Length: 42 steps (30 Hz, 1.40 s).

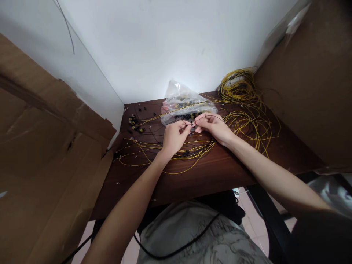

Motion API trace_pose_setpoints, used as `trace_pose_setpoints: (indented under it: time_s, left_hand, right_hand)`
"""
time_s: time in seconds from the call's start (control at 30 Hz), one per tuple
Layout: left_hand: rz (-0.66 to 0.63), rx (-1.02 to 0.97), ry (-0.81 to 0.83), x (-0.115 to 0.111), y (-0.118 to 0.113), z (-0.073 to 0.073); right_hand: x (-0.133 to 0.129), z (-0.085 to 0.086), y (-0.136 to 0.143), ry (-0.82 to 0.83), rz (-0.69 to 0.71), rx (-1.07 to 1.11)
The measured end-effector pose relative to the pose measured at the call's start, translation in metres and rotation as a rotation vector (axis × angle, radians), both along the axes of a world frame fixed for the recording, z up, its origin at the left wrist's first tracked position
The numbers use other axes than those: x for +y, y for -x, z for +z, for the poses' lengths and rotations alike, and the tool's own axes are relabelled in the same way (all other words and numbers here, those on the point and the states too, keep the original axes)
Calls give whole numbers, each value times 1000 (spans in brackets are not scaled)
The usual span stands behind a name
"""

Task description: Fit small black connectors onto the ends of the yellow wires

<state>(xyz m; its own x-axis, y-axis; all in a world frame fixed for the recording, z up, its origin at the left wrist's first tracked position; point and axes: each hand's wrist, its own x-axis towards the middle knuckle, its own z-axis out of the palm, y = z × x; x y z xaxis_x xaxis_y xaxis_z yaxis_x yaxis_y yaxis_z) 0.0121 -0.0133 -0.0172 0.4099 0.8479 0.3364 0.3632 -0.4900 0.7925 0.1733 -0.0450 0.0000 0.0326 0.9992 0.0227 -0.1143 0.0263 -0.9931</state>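
Over the middle of the dark wooden table, my left hand (176, 136) and my right hand (211, 126) meet fingertip to fingertip. My left hand pinches a thin black wire near a tiny dark piece. A black wire also runs over my right hand, whose thumb and forefinger are pressed together on it; the small part between the hands is too tiny to make out. Just behind them lies a clear plastic bag (178, 96) with small black and yellow parts. Yellow and black wires (189, 152) stretch across the table beneath my hands.
Coiled yellow wires (238, 86) are heaped at the back right, with looser loops in front. Small black and yellow connectors (133, 121) lie at the left. Cardboard (55, 165) stands on the left, another brown panel (308, 84) on the right, and a white wall behind.
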Motion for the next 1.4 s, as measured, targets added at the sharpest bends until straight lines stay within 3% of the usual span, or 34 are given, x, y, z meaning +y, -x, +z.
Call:
trace_pose_setpoints:
  time_s: [0.23,0.63,1.4]
  left_hand:
    - [-1,6,-5,0,0,0]
    - [7,3,-6,1,-1,-3]
    - [-9,-6,-7,1,-1,-3]
  right_hand:
    - [1,0,1,21,-11,34]
    - [-1,0,-1,-9,2,-91]
    - [1,-3,0,6,11,34]
